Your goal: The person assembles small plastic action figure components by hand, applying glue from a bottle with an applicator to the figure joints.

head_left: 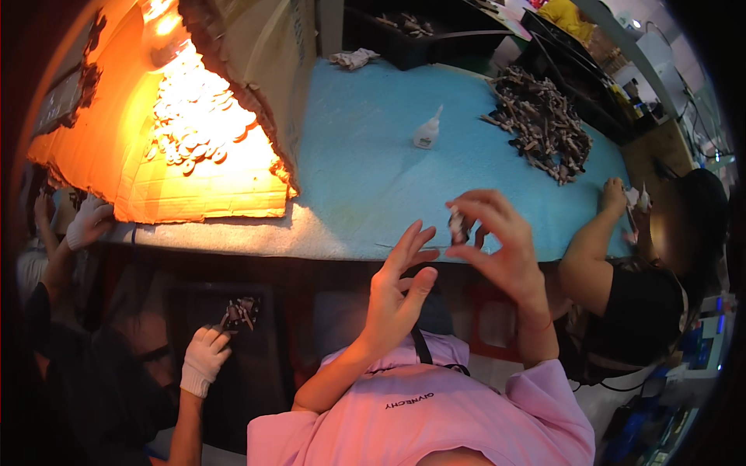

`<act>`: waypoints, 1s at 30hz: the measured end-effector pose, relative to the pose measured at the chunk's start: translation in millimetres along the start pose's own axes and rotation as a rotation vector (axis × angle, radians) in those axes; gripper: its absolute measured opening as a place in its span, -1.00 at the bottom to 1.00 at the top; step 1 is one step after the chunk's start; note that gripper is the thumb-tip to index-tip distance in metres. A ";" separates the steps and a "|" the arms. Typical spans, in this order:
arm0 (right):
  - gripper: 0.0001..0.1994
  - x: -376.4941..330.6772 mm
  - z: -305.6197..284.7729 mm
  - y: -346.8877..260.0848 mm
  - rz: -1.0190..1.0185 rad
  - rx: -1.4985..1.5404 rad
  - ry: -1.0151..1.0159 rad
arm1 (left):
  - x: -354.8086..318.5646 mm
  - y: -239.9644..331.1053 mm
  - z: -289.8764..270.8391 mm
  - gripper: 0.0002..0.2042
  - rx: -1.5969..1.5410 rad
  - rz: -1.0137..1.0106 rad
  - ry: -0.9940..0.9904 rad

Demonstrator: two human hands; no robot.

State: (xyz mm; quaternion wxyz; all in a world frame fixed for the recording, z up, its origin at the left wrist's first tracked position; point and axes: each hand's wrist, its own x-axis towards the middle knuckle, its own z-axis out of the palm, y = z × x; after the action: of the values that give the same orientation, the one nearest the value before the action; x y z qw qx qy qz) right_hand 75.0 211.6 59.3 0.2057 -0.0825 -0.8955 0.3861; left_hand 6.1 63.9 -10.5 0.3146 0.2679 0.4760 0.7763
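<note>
One piece (458, 226) is pinched in the right hand (505, 247); the left hand (395, 291) spreads its fingers; can't tell if the pile (540, 124) is done.

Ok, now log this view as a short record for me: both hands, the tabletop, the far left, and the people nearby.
Left hand: open, nothing clearly held, near the right hand
Right hand: pinching a small piece between thumb and fingers; detail blurred
Tabletop: blue; white bottle with pointed tip; heap of small pieces toward the right
Far left: brightly lit cardboard with a glaring pile on it
Nearby people: white-gloved hand at lower left; bare hand at right
</note>
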 end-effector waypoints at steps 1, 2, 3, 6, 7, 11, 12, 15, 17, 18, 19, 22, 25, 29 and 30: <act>-0.50 -4.0 7.9 -4.9 -0.039 -0.059 -0.027 | -1.5 -4.3 0.2 -0.51 0.007 0.000 0.011; -0.46 -6.6 15.7 -9.3 -0.081 -0.117 -0.055 | -3.4 -10.3 -1.1 -0.47 -0.018 0.018 -0.011; -0.46 -9.1 23.3 -9.9 -0.083 -0.110 -0.059 | -3.3 -12.5 -0.1 -0.44 -0.046 0.034 -0.038; -0.33 -13.4 40.7 -12.6 -0.122 -0.209 -0.033 | -4.6 -2.6 -0.6 -0.53 -0.112 0.066 0.034; -0.33 -11.7 41.9 -17.7 -0.126 -0.201 -0.038 | -4.8 -0.8 -3.0 -0.57 -0.151 0.026 0.086; -0.48 -4.6 33.0 -18.0 -0.058 -0.017 0.016 | -7.1 2.8 -20.1 -0.67 -0.188 -0.026 0.153; -0.55 -0.6 23.2 -11.6 -0.030 0.017 0.051 | -7.9 5.1 -24.6 -0.68 -0.189 -0.046 0.188; -0.77 29.6 11.0 45.2 0.158 0.120 0.238 | -12.5 7.2 -36.2 -0.71 -0.162 -0.054 0.219; -0.76 49.1 12.4 78.7 0.230 0.245 0.270 | -18.0 10.8 -39.1 -0.73 -0.217 -0.059 0.240; -0.73 56.2 13.7 94.3 0.238 0.266 0.308 | -19.4 12.2 -38.7 -0.74 -0.219 -0.061 0.238; -0.69 63.3 17.8 108.4 0.246 0.291 0.339 | -21.3 12.5 -39.8 -0.74 -0.221 -0.058 0.237; -0.64 82.5 32.0 137.3 0.193 0.071 0.327 | -26.2 14.3 -41.9 -0.73 -0.173 -0.067 0.219; -0.66 94.8 41.7 141.5 0.174 0.016 0.281 | -28.7 14.5 -43.1 -0.72 -0.168 -0.037 0.213; -0.69 92.1 43.4 132.1 0.187 0.056 0.264 | -31.9 17.5 -42.1 -0.71 -0.132 0.030 0.238; -0.71 86.5 47.4 121.0 0.159 0.297 0.275 | -32.7 18.4 -43.2 -0.70 -0.124 0.051 0.270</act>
State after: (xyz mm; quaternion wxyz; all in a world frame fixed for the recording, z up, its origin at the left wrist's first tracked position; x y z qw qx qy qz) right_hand -24.8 290.3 -31.4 0.3048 -0.1738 -0.7827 0.5140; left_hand -7.5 8.5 -15.0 0.2439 0.1532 0.4581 0.8409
